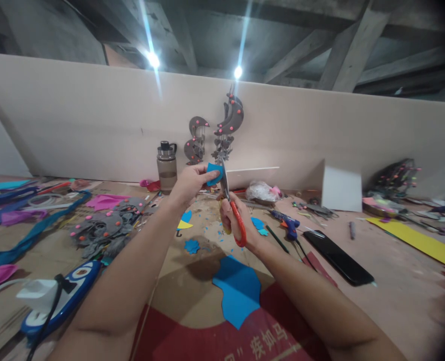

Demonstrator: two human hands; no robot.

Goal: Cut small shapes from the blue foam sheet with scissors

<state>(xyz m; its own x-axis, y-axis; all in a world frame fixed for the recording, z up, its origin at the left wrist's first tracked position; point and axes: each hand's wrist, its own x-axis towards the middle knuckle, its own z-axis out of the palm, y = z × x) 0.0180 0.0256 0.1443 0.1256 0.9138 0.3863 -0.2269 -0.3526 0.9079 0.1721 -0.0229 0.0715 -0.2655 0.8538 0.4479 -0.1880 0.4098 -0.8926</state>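
Note:
Raised above the table, my left hand (193,181) pinches a small blue piece (214,173) between thumb and fingers. My right hand (235,218) is closed around the red handles of a pair of scissors (238,225). The blades point up and lie against the right edge of the blue piece. Below my hands, a larger blue sheet (237,291) with a wavy edge lies on the cardboard. Small blue cut-outs (192,246) and blue scraps are around it, beside a yellow piece (185,225).
A bottle (167,168) stands at the back wall near grey moon ornaments (232,118). To the right lie a glue gun (288,224), a black phone (338,257) and a yellow strip (418,243). Grey ornaments (105,223) and a blue power strip (62,301) are on the left.

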